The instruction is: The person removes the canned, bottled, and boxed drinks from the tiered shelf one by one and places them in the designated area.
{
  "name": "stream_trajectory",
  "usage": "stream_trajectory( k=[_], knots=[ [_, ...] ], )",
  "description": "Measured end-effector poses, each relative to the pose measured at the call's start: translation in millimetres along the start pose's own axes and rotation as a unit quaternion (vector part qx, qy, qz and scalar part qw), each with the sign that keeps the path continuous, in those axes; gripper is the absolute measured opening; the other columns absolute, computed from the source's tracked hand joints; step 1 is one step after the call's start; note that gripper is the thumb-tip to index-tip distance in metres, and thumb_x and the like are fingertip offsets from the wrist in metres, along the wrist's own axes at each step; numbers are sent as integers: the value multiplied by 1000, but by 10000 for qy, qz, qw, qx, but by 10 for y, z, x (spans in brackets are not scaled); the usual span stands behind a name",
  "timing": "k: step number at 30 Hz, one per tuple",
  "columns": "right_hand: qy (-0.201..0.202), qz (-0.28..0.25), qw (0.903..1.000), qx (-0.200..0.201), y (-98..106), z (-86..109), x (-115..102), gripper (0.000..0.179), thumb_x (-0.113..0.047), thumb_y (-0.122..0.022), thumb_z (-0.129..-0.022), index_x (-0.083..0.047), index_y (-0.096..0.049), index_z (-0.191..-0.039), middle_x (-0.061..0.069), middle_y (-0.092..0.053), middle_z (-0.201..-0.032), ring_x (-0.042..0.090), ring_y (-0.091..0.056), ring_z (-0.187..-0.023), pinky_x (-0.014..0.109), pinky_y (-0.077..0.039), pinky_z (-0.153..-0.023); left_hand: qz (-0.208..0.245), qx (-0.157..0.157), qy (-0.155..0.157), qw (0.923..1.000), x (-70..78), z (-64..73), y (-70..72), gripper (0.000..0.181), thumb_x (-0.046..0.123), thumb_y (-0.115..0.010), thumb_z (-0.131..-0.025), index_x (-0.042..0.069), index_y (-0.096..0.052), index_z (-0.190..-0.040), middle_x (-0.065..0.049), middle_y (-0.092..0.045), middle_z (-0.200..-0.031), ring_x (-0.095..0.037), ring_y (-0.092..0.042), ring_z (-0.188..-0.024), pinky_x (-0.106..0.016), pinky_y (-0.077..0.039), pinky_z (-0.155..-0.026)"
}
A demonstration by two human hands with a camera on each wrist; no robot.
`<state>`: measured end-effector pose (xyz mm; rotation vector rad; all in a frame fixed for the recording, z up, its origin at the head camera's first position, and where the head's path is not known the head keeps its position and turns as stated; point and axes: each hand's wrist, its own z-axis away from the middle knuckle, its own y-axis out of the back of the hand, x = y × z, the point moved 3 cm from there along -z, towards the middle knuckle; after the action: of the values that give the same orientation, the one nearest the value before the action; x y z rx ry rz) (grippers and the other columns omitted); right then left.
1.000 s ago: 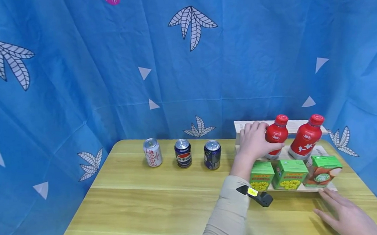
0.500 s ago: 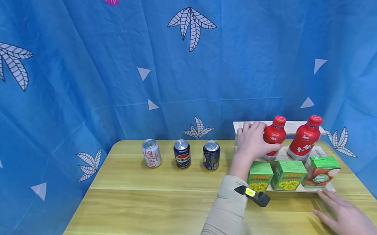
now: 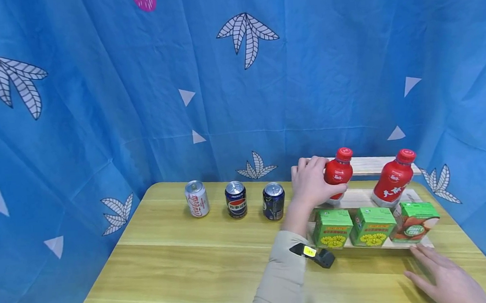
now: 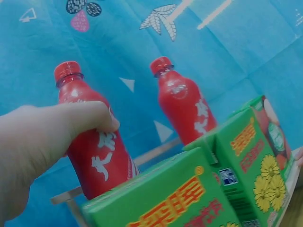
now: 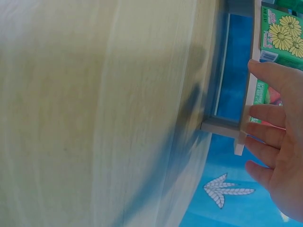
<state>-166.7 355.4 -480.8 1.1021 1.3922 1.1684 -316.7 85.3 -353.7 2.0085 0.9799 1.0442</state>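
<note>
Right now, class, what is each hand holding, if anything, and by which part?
The left hand grips the left red bottle around its body, below the neck. The right hand holds nothing, its fingers by the wooden rack.

Free: gap on the rack [image 3: 361, 198] between gripped red bottle [image 3: 339, 172] and second red bottle [image 3: 394, 180]; broad bare tabletop [image 3: 170, 266] before three spaced cans [image 3: 236, 200]. Obstructing: three cartons [image 3: 374, 227] fronting that gap; left hand [image 3: 311, 182] at the rack's left end; right hand [image 3: 446, 276] at its front edge.
</note>
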Motion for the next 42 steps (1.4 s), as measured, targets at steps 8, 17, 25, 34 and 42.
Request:
stream_trajectory(
  k=[8,17,25,34,42],
  knots=[
    [49,-5,10000,54,5,14,-3,82,-56,-64,-86,10,-50,-134,38,-47,-135,57,-47,-120,65,-43,-91,144,154,64,9998,-150,106,211,62,62,-75,-71,31,-56,-122,16,-59,-116,-7,-44,-108,-30,-37,-84],
    [49,85,10000,4,18,6,-15,83,-57,-64,-86,9,-51,-133,37,-48,-135,57,-47,-120,65,-44,-91,284,431,131,9986,-352,257,382,62,58,-76,-71,27,-56,-121,12,-60,-118,-11,-45,-110,-39,-40,-90],
    [140,106,9998,134,32,14,-20,81,-54,-66,-86,9,-51,-133,37,-49,-135,56,-47,-121,66,-42,-93,331,536,227,9978,-544,416,517,62,57,-75,-71,23,-58,-119,9,-62,-116,-13,-46,-109,-41,-42,-89],
    [258,27,9994,219,78,14,-38,76,-50,-68,-86,8,-53,-132,36,-50,-133,56,-48,-120,66,-42,-93,539,722,344,9953,-794,629,641,62,54,-77,-71,21,-60,-120,6,-62,-120,-16,-47,-111,-42,-42,-89],
    [208,51,9998,49,100,-4,-36,76,-53,-65,-87,9,-54,-131,37,-51,-132,57,-48,-119,65,-42,-93,571,712,677,9935,-1031,820,752,65,53,-78,-70,19,-59,-122,4,-61,-121,-18,-45,-114,-49,-40,-95]
  ],
)
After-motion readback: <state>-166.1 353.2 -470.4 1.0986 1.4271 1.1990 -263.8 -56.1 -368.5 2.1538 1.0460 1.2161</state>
